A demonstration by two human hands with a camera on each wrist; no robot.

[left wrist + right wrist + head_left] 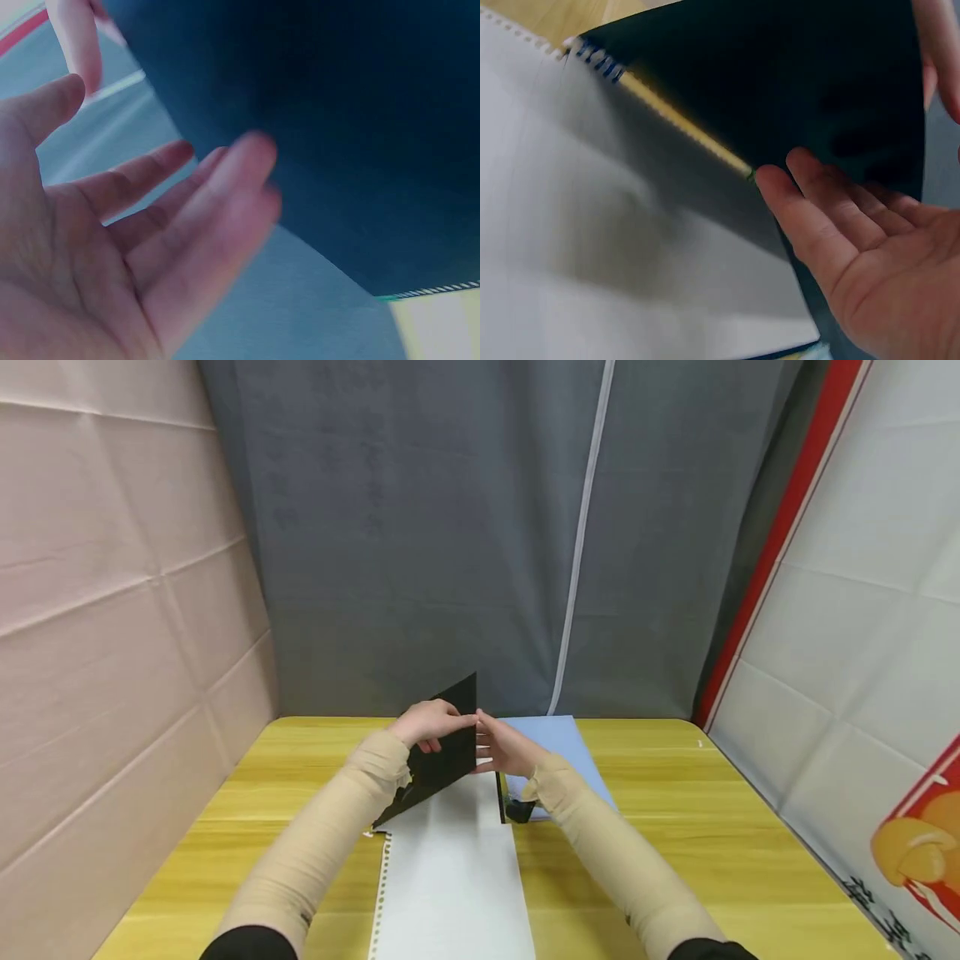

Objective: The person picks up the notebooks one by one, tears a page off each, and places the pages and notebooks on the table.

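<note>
A black cover sheet (442,752) stands tilted up over a white page (450,868) with a perforated left edge, which lies on the yellow table (675,827). My left hand (435,727) rests at the cover's upper edge. In the left wrist view, the left hand (150,247) has fairly straight fingers against the dark cover (337,135). My right hand (502,747) meets it at the cover's right edge. In the right wrist view, the right hand (855,232) is open-palmed, its fingertips touching the cover (780,82). A coil binding (596,64) joins the cover to the white page (592,225).
A light blue sheet (562,743) lies behind the right hand near the table's back edge. A small dark object (517,810) sits under the right wrist. Grey curtain and padded walls close in the table on three sides.
</note>
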